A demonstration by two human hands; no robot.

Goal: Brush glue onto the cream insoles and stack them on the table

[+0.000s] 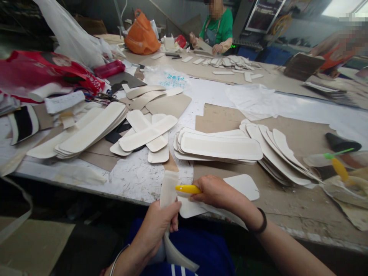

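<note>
My left hand (156, 226) grips a long white strip (169, 188) that stands up from my lap at the table's front edge. My right hand (214, 191) holds a yellow tool (187, 189), its tip pointing left against the strip. Under my right hand lies a flat white cut piece (244, 186) on the table. Just beyond my hands sits a stack of long white insole-shaped pieces (220, 145).
More white pieces lie in piles at left (92, 130), centre (148, 134) and right (276, 151). Brown cardboard sheets (218, 117) cover the table. A red bag (43, 73) and orange bag (141, 34) sit at the back left. A person in green (218, 28) works opposite. A brush (340, 165) lies right.
</note>
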